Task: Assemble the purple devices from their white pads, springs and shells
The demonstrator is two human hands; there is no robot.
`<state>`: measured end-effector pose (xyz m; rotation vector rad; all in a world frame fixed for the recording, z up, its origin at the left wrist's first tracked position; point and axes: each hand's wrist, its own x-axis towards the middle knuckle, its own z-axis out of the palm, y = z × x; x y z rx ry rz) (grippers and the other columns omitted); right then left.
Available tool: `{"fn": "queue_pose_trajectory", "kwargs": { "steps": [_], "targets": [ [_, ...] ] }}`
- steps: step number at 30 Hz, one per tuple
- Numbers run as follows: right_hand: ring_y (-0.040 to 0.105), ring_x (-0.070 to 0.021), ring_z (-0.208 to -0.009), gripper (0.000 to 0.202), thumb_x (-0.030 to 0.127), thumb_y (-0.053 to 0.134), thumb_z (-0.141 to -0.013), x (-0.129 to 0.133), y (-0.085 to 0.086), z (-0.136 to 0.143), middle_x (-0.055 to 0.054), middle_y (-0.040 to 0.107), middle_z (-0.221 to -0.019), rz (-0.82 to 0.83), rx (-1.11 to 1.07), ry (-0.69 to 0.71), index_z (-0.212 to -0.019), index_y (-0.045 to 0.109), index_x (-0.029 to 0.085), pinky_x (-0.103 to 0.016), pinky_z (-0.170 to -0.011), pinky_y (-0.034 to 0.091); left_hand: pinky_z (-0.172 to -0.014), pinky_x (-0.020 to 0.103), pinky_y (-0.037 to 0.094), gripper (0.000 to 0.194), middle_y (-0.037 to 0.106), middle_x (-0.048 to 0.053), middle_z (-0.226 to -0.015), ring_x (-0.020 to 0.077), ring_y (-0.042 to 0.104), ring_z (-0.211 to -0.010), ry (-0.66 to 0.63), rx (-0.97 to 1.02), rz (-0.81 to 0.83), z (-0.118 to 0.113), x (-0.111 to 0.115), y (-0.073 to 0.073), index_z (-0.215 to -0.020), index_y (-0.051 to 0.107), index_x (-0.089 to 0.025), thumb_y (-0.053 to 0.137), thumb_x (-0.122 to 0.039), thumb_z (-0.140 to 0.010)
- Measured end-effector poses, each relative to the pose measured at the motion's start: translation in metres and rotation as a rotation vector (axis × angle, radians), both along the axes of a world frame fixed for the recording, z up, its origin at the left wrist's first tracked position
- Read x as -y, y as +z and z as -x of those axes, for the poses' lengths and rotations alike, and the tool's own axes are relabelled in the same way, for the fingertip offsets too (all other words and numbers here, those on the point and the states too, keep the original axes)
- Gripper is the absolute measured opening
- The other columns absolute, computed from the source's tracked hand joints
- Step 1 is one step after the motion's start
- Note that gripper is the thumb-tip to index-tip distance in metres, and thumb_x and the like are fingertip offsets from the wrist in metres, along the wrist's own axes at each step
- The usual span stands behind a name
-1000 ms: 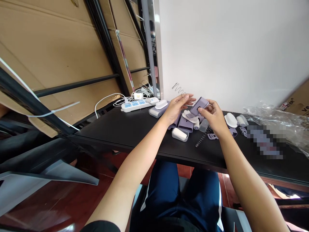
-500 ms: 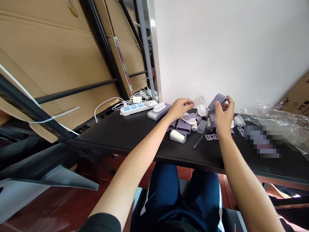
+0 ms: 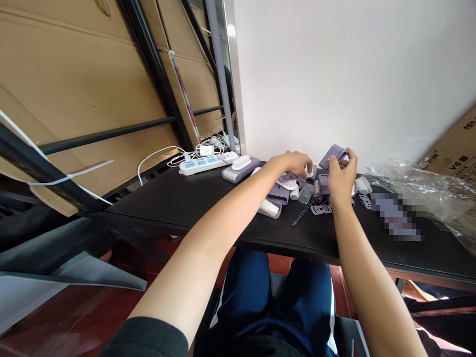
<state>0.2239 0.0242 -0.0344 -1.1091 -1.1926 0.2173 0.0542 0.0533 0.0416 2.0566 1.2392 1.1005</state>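
Note:
My right hand (image 3: 342, 173) holds a purple plastic housing (image 3: 332, 155) up above the black table (image 3: 167, 201), with the fingers curled round its right end. My left hand (image 3: 296, 163) reaches over the pile of parts, its fingers bent down onto a small white part (image 3: 308, 172) at the back. Below and between the hands lie purple housings (image 3: 278, 192), a white oval piece (image 3: 287, 182), a clear cap (image 3: 307, 193), a coiled spring (image 3: 299, 216) and a flat purple bracket (image 3: 321, 209). My left forearm partly covers a clear tray with a white piece (image 3: 270, 208).
A white power strip (image 3: 204, 163) with cables lies at the table's left back, beside a purple device (image 3: 241, 170). Crumpled clear plastic (image 3: 420, 183) and a cardboard box (image 3: 459, 153) are at the right. A white wall stands behind.
My left hand has moved right and down onto the white part at the back of the pile. My right hand still holds the purple housing. The view has shifted slightly.

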Motion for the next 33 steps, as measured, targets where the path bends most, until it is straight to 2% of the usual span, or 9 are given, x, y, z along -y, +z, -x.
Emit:
{"fn": "queue_pose_trajectory", "kwargs": {
  "steps": [3, 6, 9, 13, 16, 21, 26, 30, 33],
  "targets": [
    [0.069, -0.0262, -0.097, 0.070, 0.051, 0.065, -0.090, 0.007, 0.005, 0.003, -0.012, 0.067, -0.121, 0.100, -0.015, 0.025, -0.150, 0.040, 0.025, -0.046, -0.088, 0.056, -0.091, 0.038, 0.054, 0.038, 0.080, 0.007, -0.101, 0.0214, 0.069, -0.073, -0.113, -0.158, 0.066, 0.012, -0.002, 0.003, -0.123, 0.076, -0.021, 0.069, -0.037, -0.090],
    [0.067, -0.0274, -0.097, 0.063, 0.049, 0.064, -0.090, 0.017, 0.010, 0.011, -0.012, 0.068, -0.120, 0.172, 0.134, 0.011, -0.145, 0.045, 0.025, -0.047, -0.091, 0.054, -0.101, 0.036, 0.050, 0.026, 0.080, 0.009, -0.110, 0.0271, 0.071, -0.101, -0.113, -0.235, 0.011, 0.038, -0.002, 0.003, -0.108, 0.080, -0.020, 0.071, -0.028, -0.085],
    [0.065, -0.0348, -0.110, 0.053, 0.044, 0.060, -0.094, 0.025, 0.011, 0.021, -0.016, 0.069, -0.121, 0.211, 0.454, -0.071, -0.142, 0.057, 0.024, -0.054, -0.100, 0.049, -0.107, 0.037, 0.049, 0.023, 0.079, 0.009, -0.116, 0.0294, 0.071, -0.112, 0.059, -0.372, -0.075, 0.071, 0.001, -0.002, -0.106, 0.081, -0.022, 0.067, -0.027, -0.088],
    [0.061, -0.0415, -0.115, 0.048, 0.038, 0.056, -0.097, 0.028, 0.002, 0.032, -0.022, 0.069, -0.122, 0.274, 0.780, -0.136, -0.141, 0.066, 0.022, -0.059, -0.099, 0.046, -0.108, 0.043, 0.049, 0.034, 0.078, 0.012, -0.113, 0.0361, 0.071, -0.115, 0.249, -0.458, 0.033, 0.111, 0.015, -0.016, -0.118, 0.077, -0.024, 0.069, -0.041, -0.089],
    [0.061, -0.0423, -0.114, 0.047, 0.038, 0.056, -0.097, 0.027, -0.005, 0.034, -0.023, 0.069, -0.122, 0.350, 0.898, -0.135, -0.140, 0.068, 0.021, -0.059, -0.098, 0.045, -0.109, 0.049, 0.047, 0.050, 0.076, 0.017, -0.126, 0.0419, 0.067, -0.124, 0.316, -0.532, 0.111, 0.124, 0.031, -0.031, -0.127, 0.072, -0.025, 0.073, -0.051, -0.084],
    [0.060, -0.0420, -0.118, 0.047, 0.042, 0.055, -0.098, 0.026, -0.005, 0.032, -0.021, 0.067, -0.125, 0.303, 0.842, -0.165, -0.139, 0.068, 0.022, -0.058, -0.099, 0.046, -0.105, 0.048, 0.049, 0.067, 0.076, 0.019, -0.123, 0.0430, 0.072, -0.115, 0.315, -0.380, 0.233, 0.123, 0.048, -0.055, -0.130, 0.070, -0.025, 0.086, -0.045, -0.068],
    [0.060, -0.0394, -0.116, 0.043, 0.041, 0.049, -0.100, 0.030, 0.001, 0.033, -0.018, 0.068, -0.121, 0.179, 0.719, -0.189, -0.133, 0.069, 0.023, -0.056, -0.099, 0.045, -0.102, 0.045, 0.051, 0.090, 0.072, 0.021, -0.136, 0.0439, 0.070, -0.122, 0.312, -0.369, 0.242, 0.128, 0.054, -0.061, -0.149, 0.058, -0.025, 0.085, -0.050, -0.066],
    [0.060, -0.0379, -0.118, 0.042, 0.041, 0.047, -0.101, 0.033, 0.003, 0.036, -0.017, 0.068, -0.124, 0.128, 0.645, -0.182, -0.133, 0.067, 0.024, -0.056, -0.102, 0.043, -0.106, 0.047, 0.050, 0.089, 0.067, 0.017, -0.146, 0.0422, 0.067, -0.130, 0.379, -0.246, 0.193, 0.139, 0.051, -0.060, -0.159, 0.049, -0.029, 0.077, -0.047, -0.077],
    [0.060, -0.0372, -0.118, 0.041, 0.041, 0.047, -0.101, 0.034, 0.005, 0.038, -0.016, 0.069, -0.125, 0.105, 0.623, -0.169, -0.132, 0.067, 0.024, -0.054, -0.102, 0.042, -0.106, 0.044, 0.050, 0.076, 0.069, 0.014, -0.144, 0.0395, 0.065, -0.132, 0.394, -0.121, 0.166, 0.145, 0.046, -0.062, -0.148, 0.060, -0.030, 0.079, -0.040, -0.075]
  ]
}}
